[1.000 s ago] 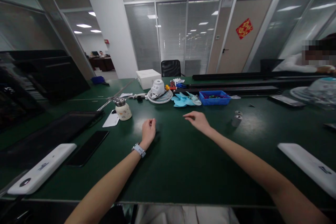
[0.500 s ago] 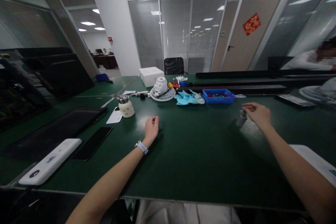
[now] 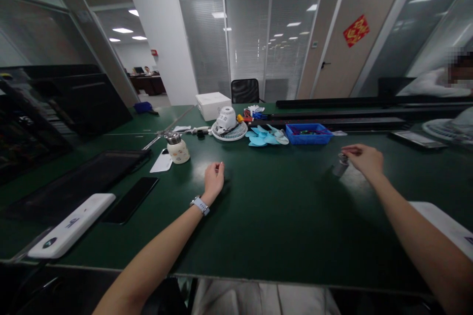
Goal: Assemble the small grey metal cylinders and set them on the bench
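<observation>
My left hand, with a grey-strapped watch on its wrist, rests on the green table with its fingers curled closed; nothing shows in them. Out to the right, my right hand pinches the metallic top of a small grey cylinder, which stands slightly tilted at the tabletop. Whether its base touches the table I cannot tell. Left of my left hand is a cream bottle with a metal lid. Beyond both hands lie light-blue fan blades and a blue tray of small parts.
A white fan head on its round grille sits by a white box. On the left are a black phone and a long white device. Black bars cross the back right, where another person leans.
Both hands keep their places, the right one still pinching the grey cylinder. Only the camera view has shifted slightly.
</observation>
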### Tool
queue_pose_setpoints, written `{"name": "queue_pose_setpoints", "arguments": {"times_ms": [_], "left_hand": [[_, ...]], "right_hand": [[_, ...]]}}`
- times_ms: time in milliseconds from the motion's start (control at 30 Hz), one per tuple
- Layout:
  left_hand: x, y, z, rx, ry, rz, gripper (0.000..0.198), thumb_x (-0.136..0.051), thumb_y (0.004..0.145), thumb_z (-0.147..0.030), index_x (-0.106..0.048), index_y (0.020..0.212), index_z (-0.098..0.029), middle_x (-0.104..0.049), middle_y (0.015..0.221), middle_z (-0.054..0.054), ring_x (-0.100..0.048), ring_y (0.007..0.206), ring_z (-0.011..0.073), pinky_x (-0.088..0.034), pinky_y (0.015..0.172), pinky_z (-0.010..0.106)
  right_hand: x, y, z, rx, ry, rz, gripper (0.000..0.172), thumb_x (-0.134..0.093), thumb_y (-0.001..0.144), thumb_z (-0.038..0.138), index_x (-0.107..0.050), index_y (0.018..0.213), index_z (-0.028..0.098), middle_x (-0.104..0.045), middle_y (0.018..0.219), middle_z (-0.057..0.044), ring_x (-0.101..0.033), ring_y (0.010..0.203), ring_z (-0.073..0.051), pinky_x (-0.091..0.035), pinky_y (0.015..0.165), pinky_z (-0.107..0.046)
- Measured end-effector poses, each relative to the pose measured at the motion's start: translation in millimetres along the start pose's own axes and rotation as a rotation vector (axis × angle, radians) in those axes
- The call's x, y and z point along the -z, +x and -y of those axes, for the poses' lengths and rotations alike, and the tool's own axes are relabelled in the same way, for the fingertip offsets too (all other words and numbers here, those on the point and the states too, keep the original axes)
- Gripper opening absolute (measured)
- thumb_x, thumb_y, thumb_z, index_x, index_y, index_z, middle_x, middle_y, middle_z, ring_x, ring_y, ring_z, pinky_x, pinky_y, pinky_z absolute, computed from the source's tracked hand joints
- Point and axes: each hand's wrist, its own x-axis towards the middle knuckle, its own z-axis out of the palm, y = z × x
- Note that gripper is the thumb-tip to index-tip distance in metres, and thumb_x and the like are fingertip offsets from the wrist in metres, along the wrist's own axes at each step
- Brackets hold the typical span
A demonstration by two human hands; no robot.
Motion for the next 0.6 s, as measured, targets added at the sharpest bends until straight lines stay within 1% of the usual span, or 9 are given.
{"name": "queue_pose_setpoints", "arguments": {"times_ms": [100,233,333,367,400,433,533,567,600], "left_hand": [[-0.2,0.2,-0.5,-0.008,0.015,0.0,0.037,-0.039,0.09,-0.046,-0.062,0.086,-0.017,-0.062,0.087,0.008,-0.057,0.083,0.0203,-0.046,0.076,0.034],[-0.2,0.4,-0.8,-0.008,0.019,0.005,0.036,-0.039,0.09,-0.045,-0.062,0.085,-0.017,-0.062,0.086,0.008,-0.057,0.083,0.0201,-0.045,0.076,0.033],[-0.4,1.0,0.7,-0.012,0.021,0.01,0.036,-0.039,0.09,-0.046,-0.061,0.086,-0.017,-0.062,0.087,0.007,-0.057,0.082,0.0198,-0.046,0.075,0.033],[-0.5,1.1,1.2,-0.01,0.02,0.01,0.036,-0.039,0.09,-0.046,-0.061,0.086,-0.017,-0.062,0.087,0.007,-0.057,0.082,0.0197,-0.046,0.074,0.033],[-0.5,1.3,1.5,-0.008,0.019,0.01,0.036,-0.04,0.09,-0.046,-0.061,0.086,-0.017,-0.062,0.087,0.007,-0.057,0.081,0.0196,-0.046,0.074,0.032],[-0.6,1.3,1.6,-0.004,0.018,0.009,0.036,-0.04,0.089,-0.046,-0.061,0.086,-0.017,-0.062,0.087,0.007,-0.057,0.081,0.0195,-0.046,0.073,0.032],[-0.6,1.2,1.0,-0.004,0.019,0.007,0.035,-0.04,0.089,-0.045,-0.061,0.085,-0.017,-0.062,0.086,0.007,-0.057,0.081,0.0194,-0.046,0.073,0.032],[-0.6,1.1,0.7,-0.007,0.022,0.006,0.035,-0.04,0.089,-0.045,-0.061,0.085,-0.017,-0.062,0.086,0.007,-0.057,0.081,0.0195,-0.046,0.073,0.032],[-0.7,0.9,0.6,-0.012,0.024,0.006,0.035,-0.04,0.089,-0.044,-0.061,0.085,-0.017,-0.062,0.086,0.007,-0.058,0.081,0.0196,-0.046,0.073,0.032]], "right_hand": [[0.6,-0.8,2.4,-0.022,-0.009,0.01,0.019,-0.062,0.078,0.022,-0.071,0.094,0.018,-0.071,0.091,-0.006,-0.063,0.083,-0.014,-0.04,0.071,-0.023],[3.9,2.6,6.4,-0.041,-0.095,0.073,0.02,-0.062,0.078,0.021,-0.072,0.095,0.02,-0.071,0.093,-0.005,-0.062,0.084,-0.015,-0.039,0.068,-0.024],[8.9,6.1,7.4,-0.079,-0.122,0.13,0.022,-0.065,0.078,0.028,-0.072,0.097,0.021,-0.072,0.091,-0.005,-0.062,0.084,-0.017,-0.039,0.068,-0.025],[10.0,5.5,7.1,-0.082,-0.113,0.127,0.023,-0.065,0.078,0.03,-0.071,0.099,0.022,-0.072,0.09,-0.005,-0.062,0.084,-0.017,-0.04,0.069,-0.025],[10.2,3.4,6.3,-0.074,-0.087,0.094,0.025,-0.064,0.079,0.032,-0.07,0.101,0.021,-0.071,0.09,-0.006,-0.062,0.085,-0.017,-0.04,0.07,-0.025],[9.3,-0.5,5.1,-0.055,-0.042,0.027,0.028,-0.062,0.081,0.034,-0.069,0.104,0.021,-0.071,0.093,-0.007,-0.062,0.087,-0.017,-0.04,0.072,-0.025],[-0.9,-22.2,-1.4,-0.035,0.127,-0.255,0.041,-0.05,0.087,0.045,-0.058,0.116,0.017,-0.067,0.104,-0.011,-0.062,0.089,-0.016,-0.043,0.075,-0.024],[-6.0,-31.6,-4.1,-0.054,0.153,-0.303,0.046,-0.048,0.087,0.05,-0.055,0.117,0.015,-0.066,0.106,-0.012,-0.062,0.088,-0.016,-0.043,0.074,-0.025],[-11.2,-40.9,-6.7,-0.083,0.151,-0.3,0.052,-0.048,0.085,0.055,-0.053,0.117,0.014,-0.065,0.105,-0.013,-0.062,0.087,-0.017,-0.044,0.072,-0.026]]}}
